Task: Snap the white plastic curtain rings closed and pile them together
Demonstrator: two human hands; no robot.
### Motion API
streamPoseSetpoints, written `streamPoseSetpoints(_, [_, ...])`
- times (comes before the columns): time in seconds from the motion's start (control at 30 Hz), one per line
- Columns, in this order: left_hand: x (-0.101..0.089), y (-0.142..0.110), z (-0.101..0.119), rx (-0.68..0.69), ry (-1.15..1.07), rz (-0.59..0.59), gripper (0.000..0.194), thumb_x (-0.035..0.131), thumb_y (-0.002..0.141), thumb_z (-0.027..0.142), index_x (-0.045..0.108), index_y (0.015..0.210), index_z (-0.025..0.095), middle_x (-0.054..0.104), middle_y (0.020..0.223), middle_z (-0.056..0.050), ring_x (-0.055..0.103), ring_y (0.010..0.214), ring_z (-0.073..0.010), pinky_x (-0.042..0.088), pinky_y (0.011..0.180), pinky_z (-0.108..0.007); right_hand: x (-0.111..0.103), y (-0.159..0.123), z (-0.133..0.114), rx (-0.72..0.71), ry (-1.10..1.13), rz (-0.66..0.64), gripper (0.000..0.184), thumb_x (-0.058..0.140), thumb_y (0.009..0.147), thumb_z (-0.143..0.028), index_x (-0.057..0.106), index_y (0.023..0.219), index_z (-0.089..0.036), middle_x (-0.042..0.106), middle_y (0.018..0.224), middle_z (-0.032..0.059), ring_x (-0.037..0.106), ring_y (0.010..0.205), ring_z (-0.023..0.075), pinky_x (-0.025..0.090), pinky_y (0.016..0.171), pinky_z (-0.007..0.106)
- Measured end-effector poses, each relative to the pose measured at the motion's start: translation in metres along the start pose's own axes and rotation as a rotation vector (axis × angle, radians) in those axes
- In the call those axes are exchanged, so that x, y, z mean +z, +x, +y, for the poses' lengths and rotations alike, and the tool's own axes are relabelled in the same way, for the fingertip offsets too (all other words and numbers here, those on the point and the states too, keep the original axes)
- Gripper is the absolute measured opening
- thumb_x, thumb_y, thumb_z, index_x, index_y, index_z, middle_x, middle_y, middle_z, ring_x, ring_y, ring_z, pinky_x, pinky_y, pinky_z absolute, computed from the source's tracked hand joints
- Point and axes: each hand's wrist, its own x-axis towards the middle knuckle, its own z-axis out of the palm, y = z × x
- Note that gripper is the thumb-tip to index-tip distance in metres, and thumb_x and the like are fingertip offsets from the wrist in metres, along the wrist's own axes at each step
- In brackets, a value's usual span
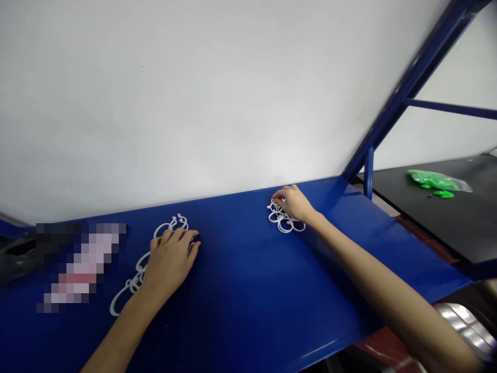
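Observation:
Under my left hand (171, 254) lies a spread of thin white plastic rings (143, 261) with small knobs on them. The hand rests palm down over them, thumb apart from the fingers, and hides part of the rings. Further right, a smaller pile of white plastic rings (285, 224) lies near the back of the blue table. My right hand (294, 203) reaches into that pile from above, fingers bent and pinched with the thumb at a ring on its upper left side. The rings overlap one another.
The blue metal table (233, 290) meets a white wall (233, 103). At the left lie a blurred-out item (85, 264) and a dark bag-like object (17, 259). A blue frame (396, 103) rises at the right. Beyond, a black table (435, 223) holds a bag of green pieces (437, 180).

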Motion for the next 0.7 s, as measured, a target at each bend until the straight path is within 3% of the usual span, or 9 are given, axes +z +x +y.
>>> streamPoseSetpoints(0.27, [-0.013, 0.000, 0.002, -0.121, 0.052, -0.071, 0.047, 0.044, 0.094, 0.046, 0.065, 0.123, 0.016, 0.066, 0.121, -0.015, 0.054, 0.115, -0.0373, 0.043, 0.089, -0.049, 0.002, 0.002, 0.005, -0.015, -0.025, -0.022, 0.013, 0.064, 0.089, -0.018, 0.077, 0.091, -0.018, 0.073, 0.089, 0.0066, 0.060, 0.084, 0.0208, 0.042, 0.088, 0.037])
streamPoseSetpoints(0.43, [-0.013, -0.001, -0.005, -0.114, -0.054, -0.117, 0.040, 0.043, 0.094, 0.046, 0.070, 0.107, 0.020, 0.069, 0.114, -0.012, 0.056, 0.111, -0.0357, 0.042, 0.089, -0.049, -0.008, -0.011, -0.001, -0.022, -0.045, 0.053, 0.019, 0.057, 0.094, -0.020, 0.075, 0.095, -0.016, 0.072, 0.091, 0.0092, 0.055, 0.089, 0.0240, 0.042, 0.087, 0.037])
streamPoseSetpoints(0.57, [-0.012, 0.000, -0.002, -0.102, -0.161, -0.094, 0.032, 0.047, 0.092, 0.042, 0.070, 0.098, 0.021, 0.073, 0.101, -0.009, 0.059, 0.105, -0.0343, 0.041, 0.089, -0.051, -0.015, -0.028, -0.021, -0.109, -0.053, 0.188, 0.018, 0.056, 0.096, -0.020, 0.074, 0.097, -0.015, 0.070, 0.090, 0.0098, 0.052, 0.088, 0.0253, 0.045, 0.084, 0.038])
streamPoseSetpoints(0.7, [-0.020, 0.000, 0.009, -0.085, -0.375, -0.031, 0.030, 0.054, 0.090, 0.043, 0.071, 0.104, 0.024, 0.075, 0.093, -0.006, 0.061, 0.107, -0.0322, 0.039, 0.098, -0.053, -0.012, -0.050, -0.062, -0.262, 0.033, 0.240, 0.021, 0.051, 0.099, -0.020, 0.071, 0.104, -0.015, 0.069, 0.094, 0.0104, 0.054, 0.088, 0.0247, 0.048, 0.086, 0.041])
